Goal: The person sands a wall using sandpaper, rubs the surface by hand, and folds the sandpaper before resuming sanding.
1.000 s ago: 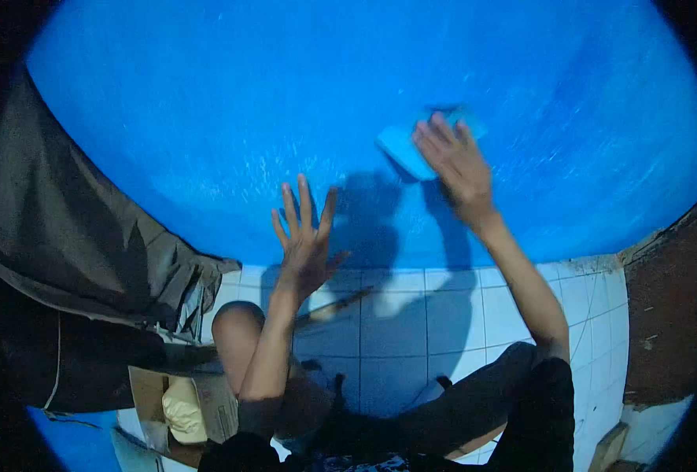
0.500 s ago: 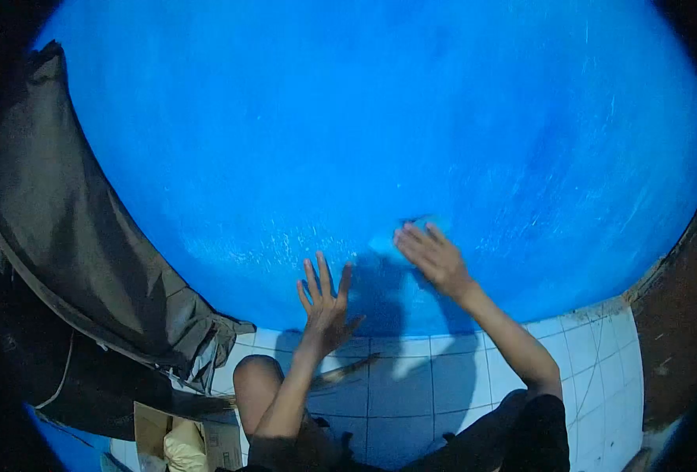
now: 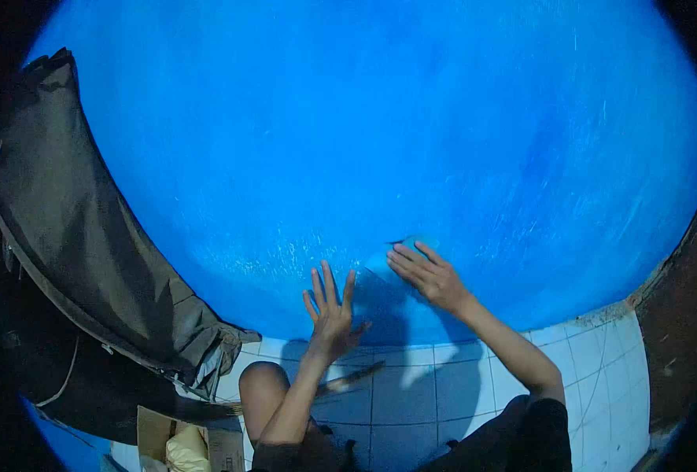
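Note:
My left hand [image 3: 333, 318] is at the lower part of a blue painted wall [image 3: 325, 141], with its fingers spread and pointing up. Nothing is in it. To the right, my right hand [image 3: 433, 282] lies with fingers stretched and close together over a thin, pale blue flat piece [image 3: 422, 242], pressing it against the wall. The piece shows past the fingertips and beside the fingers; its middle is hidden under the hand, and I cannot tell its material. White scuffs and flaked spots [image 3: 289, 245] mark the paint just above my left hand.
White floor tiles [image 3: 403, 393] run along the wall's foot, under my bent legs. A dark grey cloth [image 3: 73, 197] hangs at the left. At the lower left stands an open cardboard box [image 3: 153, 433] with a pale yellow bag [image 3: 186, 450] inside. A thin brown strip [image 3: 352, 379] lies on the tiles.
My right hand has slid slightly left and down the wall, and the pale blue piece has shifted with it. My left hand stays spread, slightly further right in view.

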The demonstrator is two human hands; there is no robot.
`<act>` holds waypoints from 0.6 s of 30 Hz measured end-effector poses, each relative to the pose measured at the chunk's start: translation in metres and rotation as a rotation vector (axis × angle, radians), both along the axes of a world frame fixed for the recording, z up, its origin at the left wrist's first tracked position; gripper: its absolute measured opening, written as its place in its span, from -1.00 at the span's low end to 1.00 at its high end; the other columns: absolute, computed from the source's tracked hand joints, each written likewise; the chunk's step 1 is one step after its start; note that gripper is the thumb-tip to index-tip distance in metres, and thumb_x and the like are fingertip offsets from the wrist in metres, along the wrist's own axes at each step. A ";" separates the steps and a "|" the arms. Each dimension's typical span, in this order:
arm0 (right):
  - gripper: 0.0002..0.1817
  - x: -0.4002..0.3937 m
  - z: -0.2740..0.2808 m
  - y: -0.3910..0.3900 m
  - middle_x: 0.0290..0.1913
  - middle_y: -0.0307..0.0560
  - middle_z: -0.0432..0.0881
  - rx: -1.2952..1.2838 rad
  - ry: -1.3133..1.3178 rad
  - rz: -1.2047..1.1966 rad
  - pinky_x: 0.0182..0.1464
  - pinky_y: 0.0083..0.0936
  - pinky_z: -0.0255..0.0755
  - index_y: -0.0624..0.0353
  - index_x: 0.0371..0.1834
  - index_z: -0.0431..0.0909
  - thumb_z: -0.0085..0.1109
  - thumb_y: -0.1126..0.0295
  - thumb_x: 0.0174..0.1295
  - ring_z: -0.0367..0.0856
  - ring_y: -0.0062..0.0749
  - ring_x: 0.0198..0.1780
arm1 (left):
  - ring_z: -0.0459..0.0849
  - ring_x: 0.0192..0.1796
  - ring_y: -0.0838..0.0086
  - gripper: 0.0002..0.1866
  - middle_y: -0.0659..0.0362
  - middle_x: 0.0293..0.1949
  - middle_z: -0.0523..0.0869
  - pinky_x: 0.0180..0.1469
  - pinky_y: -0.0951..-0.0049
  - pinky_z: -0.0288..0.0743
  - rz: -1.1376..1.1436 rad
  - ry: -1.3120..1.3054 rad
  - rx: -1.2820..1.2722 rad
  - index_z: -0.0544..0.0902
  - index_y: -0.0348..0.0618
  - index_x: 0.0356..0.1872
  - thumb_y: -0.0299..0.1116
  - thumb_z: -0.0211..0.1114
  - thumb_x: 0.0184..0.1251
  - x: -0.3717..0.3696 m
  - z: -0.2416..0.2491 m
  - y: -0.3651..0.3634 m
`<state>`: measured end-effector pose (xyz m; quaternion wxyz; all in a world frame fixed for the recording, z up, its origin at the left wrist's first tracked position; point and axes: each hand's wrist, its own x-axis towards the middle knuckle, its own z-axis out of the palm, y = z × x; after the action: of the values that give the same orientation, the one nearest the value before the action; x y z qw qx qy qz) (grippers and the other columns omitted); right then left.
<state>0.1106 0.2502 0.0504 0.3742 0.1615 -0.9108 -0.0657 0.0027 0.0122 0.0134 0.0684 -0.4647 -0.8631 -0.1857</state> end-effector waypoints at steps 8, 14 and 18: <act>-0.39 0.011 0.028 0.011 0.48 -0.15 0.46 0.019 0.098 -0.107 0.57 -0.04 0.14 0.09 0.43 0.45 0.18 0.47 0.25 0.37 -0.27 0.52 | -0.40 0.63 -0.30 0.26 -0.29 0.60 -0.48 0.47 -0.53 -0.35 0.002 -0.011 0.058 -0.24 0.16 0.65 -0.09 0.59 0.13 0.001 0.001 0.000; -0.46 0.003 0.011 0.000 0.47 -0.23 0.47 0.038 0.000 -0.027 0.60 -0.07 0.15 0.05 0.41 0.48 0.12 0.52 0.33 0.37 -0.34 0.51 | -0.26 0.64 -0.23 0.11 -0.22 0.63 -0.34 0.52 -0.39 -0.25 -0.043 0.044 0.250 -0.08 0.09 0.64 -0.11 0.53 0.22 -0.005 0.020 0.000; -0.45 0.007 0.026 0.010 0.47 -0.27 0.47 0.058 0.138 -0.128 0.60 -0.12 0.17 0.00 0.41 0.48 0.16 0.52 0.32 0.37 -0.39 0.51 | 0.04 0.62 -0.08 -0.14 -0.15 0.61 0.07 0.54 -0.14 0.08 -0.310 0.098 0.785 0.17 -0.01 0.58 -0.04 0.38 0.36 -0.008 0.110 -0.030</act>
<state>0.1180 0.2598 0.0767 0.4263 0.1090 -0.8890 -0.1268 -0.0055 -0.0177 0.1232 0.2522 -0.5361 -0.6425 -0.4859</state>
